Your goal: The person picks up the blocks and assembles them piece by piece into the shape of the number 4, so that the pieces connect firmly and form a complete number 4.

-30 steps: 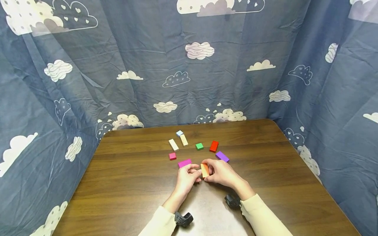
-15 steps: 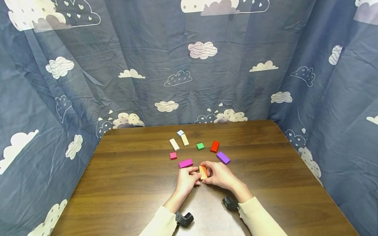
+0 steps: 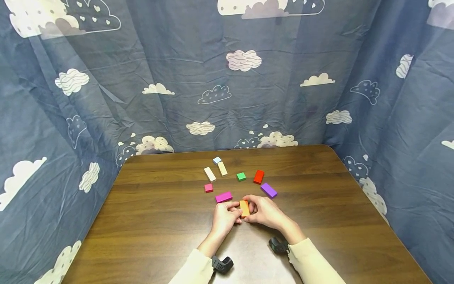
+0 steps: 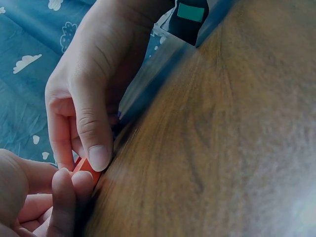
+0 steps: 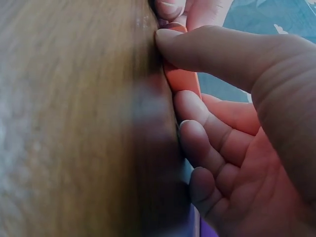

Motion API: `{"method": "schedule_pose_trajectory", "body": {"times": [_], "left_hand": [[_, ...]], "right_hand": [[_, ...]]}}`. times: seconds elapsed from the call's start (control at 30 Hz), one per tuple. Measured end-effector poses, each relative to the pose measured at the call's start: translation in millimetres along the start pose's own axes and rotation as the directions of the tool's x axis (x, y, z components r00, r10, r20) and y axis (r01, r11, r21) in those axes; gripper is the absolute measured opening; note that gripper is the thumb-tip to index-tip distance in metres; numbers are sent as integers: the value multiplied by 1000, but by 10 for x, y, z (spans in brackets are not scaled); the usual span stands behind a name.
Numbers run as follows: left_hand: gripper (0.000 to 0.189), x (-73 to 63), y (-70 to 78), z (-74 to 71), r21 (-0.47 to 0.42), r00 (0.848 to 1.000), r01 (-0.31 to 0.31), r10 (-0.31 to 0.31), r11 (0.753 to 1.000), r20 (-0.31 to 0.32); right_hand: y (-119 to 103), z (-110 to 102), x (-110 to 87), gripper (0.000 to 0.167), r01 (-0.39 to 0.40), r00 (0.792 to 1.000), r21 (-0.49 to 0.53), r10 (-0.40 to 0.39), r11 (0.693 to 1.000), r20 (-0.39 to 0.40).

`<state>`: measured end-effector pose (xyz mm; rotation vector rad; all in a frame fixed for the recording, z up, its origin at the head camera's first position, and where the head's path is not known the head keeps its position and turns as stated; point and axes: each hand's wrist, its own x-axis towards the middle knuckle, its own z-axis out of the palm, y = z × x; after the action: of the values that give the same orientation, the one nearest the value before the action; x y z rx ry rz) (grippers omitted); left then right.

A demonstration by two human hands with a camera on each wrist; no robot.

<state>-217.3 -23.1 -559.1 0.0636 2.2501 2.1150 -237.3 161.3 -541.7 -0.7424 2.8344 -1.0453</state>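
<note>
An orange block (image 3: 244, 208) lies between the two hands near the middle of the table. My right hand (image 3: 267, 213) pinches it end to end, the thumb (image 5: 197, 49) at the near end and a fingertip (image 5: 190, 104) at the far end in the right wrist view. From the other side, my left hand (image 3: 224, 217) holds its left edge with thumb and index finger. In the left wrist view the fingertips of both hands meet around the orange block (image 4: 85, 167), covering most of it. A magenta block (image 3: 224, 197) lies just beyond the left fingers.
A purple block (image 3: 268, 190) and a red block (image 3: 259, 176) lie beyond the right hand. Further back are a green block (image 3: 241, 176), a pink block (image 3: 208, 188), two cream blocks (image 3: 210, 174) and a light blue block (image 3: 217, 160). A cloud-print curtain surrounds the wooden table (image 3: 149, 221).
The right hand has brought the orange block slightly left to the left fingertips. The block tilted in between and now shows its top face flat. The other blocks have not been moved.
</note>
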Motion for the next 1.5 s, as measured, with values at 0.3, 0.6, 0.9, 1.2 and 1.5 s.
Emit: {"method": "schedule_pose_trajectory", "body": {"times": [0.3, 0.6, 0.9, 1.2, 1.5], "left_hand": [[29, -50, -23, -15, 17, 1000, 0, 0, 1000, -4], [29, -75, -33, -38, 41, 1000, -1, 1, 999, -15], [29, -7, -13, -55, 52, 1000, -22, 23, 998, -20], [30, -38, -28, -38, 73, 999, -9, 12, 997, -32], [29, -9, -11, -4, 62, 999, -29, 30, 998, -13]], "right_hand": [[14, 55, -26, 58, 6, 1000, 2, -6, 1000, -7], [-19, 72, -52, 58, -5, 1000, 1, 5, 1000, 2], [-33, 26, 39, 58, -1, 1000, -13, 1, 1000, -3], [-41, 0, -8, 70, 32, 999, 0, -32, 1000, 32], [-55, -200, 6, 73, 79, 995, 83, -83, 993, 50]]}}
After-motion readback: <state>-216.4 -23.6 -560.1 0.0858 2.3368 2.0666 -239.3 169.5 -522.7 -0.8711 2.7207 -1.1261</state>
